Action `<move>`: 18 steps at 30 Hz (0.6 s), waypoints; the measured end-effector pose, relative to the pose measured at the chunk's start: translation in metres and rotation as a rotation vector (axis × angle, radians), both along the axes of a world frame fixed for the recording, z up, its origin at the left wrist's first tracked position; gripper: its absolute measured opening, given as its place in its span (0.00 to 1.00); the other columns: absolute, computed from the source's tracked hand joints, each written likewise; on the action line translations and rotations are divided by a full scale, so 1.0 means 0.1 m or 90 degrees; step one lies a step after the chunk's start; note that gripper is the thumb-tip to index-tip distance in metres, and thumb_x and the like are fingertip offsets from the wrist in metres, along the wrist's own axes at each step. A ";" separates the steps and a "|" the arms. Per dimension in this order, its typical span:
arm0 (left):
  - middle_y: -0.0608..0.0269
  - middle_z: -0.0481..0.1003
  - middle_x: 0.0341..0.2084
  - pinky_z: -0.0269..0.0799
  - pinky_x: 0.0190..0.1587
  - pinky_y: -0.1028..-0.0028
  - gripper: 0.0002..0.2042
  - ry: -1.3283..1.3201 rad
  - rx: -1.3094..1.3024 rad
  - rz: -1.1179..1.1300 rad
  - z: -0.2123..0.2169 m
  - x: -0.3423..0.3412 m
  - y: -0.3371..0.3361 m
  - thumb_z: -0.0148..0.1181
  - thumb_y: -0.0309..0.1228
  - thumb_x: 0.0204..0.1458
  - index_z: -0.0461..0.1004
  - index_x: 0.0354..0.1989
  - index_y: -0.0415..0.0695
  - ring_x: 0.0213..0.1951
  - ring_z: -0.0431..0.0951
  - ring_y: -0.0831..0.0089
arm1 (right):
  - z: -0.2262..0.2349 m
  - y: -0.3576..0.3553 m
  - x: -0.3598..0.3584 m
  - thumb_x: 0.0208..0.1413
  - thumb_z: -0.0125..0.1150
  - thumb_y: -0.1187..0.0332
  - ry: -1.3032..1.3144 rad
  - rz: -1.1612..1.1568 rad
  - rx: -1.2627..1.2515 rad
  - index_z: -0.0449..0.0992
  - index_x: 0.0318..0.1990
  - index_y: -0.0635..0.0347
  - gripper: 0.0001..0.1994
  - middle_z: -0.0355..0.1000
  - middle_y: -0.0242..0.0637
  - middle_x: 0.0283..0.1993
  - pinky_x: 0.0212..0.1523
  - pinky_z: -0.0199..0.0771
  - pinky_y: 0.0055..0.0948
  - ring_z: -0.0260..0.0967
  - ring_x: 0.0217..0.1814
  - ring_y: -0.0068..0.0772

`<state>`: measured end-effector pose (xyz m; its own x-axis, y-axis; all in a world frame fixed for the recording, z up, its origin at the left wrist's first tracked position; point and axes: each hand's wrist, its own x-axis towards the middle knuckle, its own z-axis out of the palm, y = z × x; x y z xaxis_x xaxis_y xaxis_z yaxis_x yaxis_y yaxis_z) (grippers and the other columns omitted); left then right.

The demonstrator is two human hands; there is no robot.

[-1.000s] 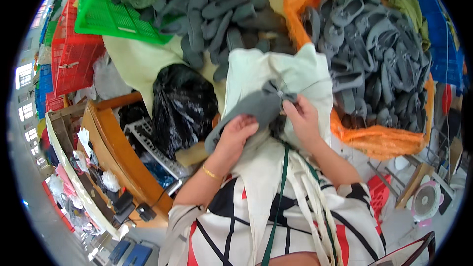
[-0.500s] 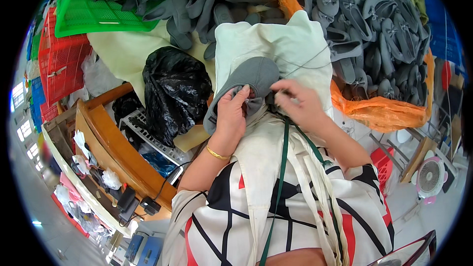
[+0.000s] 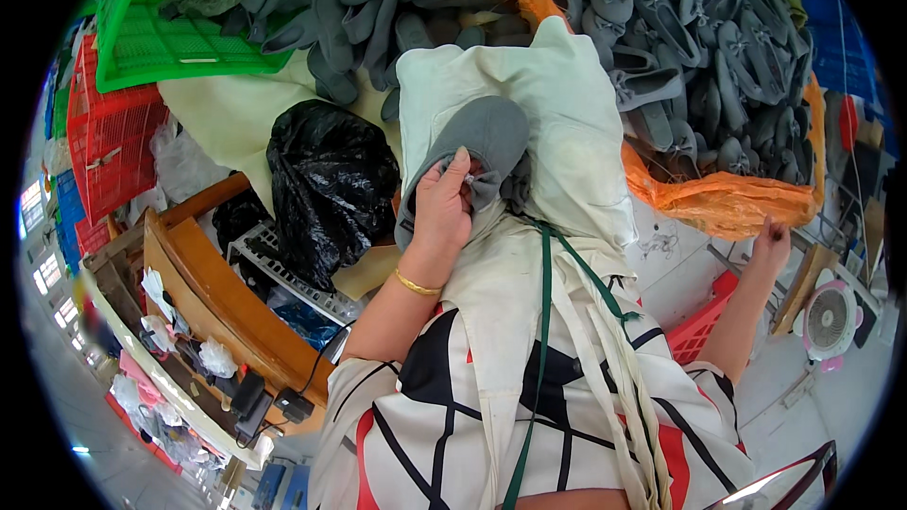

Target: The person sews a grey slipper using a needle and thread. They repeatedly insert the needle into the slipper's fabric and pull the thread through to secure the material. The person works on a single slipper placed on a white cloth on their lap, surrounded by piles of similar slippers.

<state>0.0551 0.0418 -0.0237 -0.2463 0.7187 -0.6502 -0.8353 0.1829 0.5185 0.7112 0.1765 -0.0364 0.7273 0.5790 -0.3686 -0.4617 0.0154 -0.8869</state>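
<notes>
A grey fabric shoe (image 3: 480,127) rests on a pale cushion (image 3: 576,85) in front of me. My left hand (image 3: 444,203) is wrapped round its side, the thumb on top by the opening. A small grey bow (image 3: 484,189) shows beside my fingertips. More dark grey cloth pieces (image 3: 517,181) lie against the shoe's right side. My right hand (image 3: 773,238) is stretched far out to the right, below the rim of an orange bag (image 3: 727,208). Its fingers look pinched together; what they hold is too small to make out.
Grey shoes with bows (image 3: 737,47) fill the orange bag, and bowless grey shoes (image 3: 378,9) are heaped at the far side. A black plastic bag (image 3: 331,189), a wooden drawer (image 3: 222,293) and a green crate (image 3: 179,47) stand left; a fan (image 3: 831,319) is at right.
My right hand has swung from beside the shoe out to the far right. My left hand keeps its hold, its thumb shifted slightly on the shoe.
</notes>
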 end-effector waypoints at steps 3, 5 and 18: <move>0.63 0.79 0.36 0.76 0.42 0.75 0.10 0.009 -0.039 0.034 0.09 0.06 0.04 0.60 0.33 0.62 0.75 0.43 0.39 0.37 0.79 0.75 | 0.01 -0.26 -0.42 0.61 0.53 0.74 -0.204 -0.120 -0.136 0.74 0.35 0.66 0.05 0.73 0.36 0.35 0.51 0.74 0.32 0.70 0.40 0.32; 0.63 0.79 0.36 0.77 0.41 0.75 0.10 0.002 -0.020 0.020 0.13 0.07 0.07 0.60 0.32 0.61 0.75 0.43 0.39 0.37 0.79 0.75 | -0.07 -0.46 -0.45 0.60 0.55 0.71 -0.371 -0.115 -0.224 0.75 0.39 0.65 0.07 0.75 0.37 0.39 0.42 0.71 0.32 0.72 0.44 0.32; 0.64 0.79 0.33 0.77 0.39 0.74 0.08 0.086 -0.086 0.008 0.10 0.13 0.20 0.66 0.23 0.53 0.77 0.41 0.39 0.34 0.79 0.74 | 0.37 -0.30 -4.25 0.64 0.59 0.66 -0.047 0.890 -0.143 0.76 0.44 0.56 0.06 0.68 0.23 0.24 0.24 0.65 0.17 0.63 0.21 0.14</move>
<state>0.0677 0.0617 -0.0134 -0.3465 0.6232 -0.7012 -0.7621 0.2489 0.5978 0.2864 0.1461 0.0009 -0.3659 0.7621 -0.5342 0.0680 -0.5506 -0.8320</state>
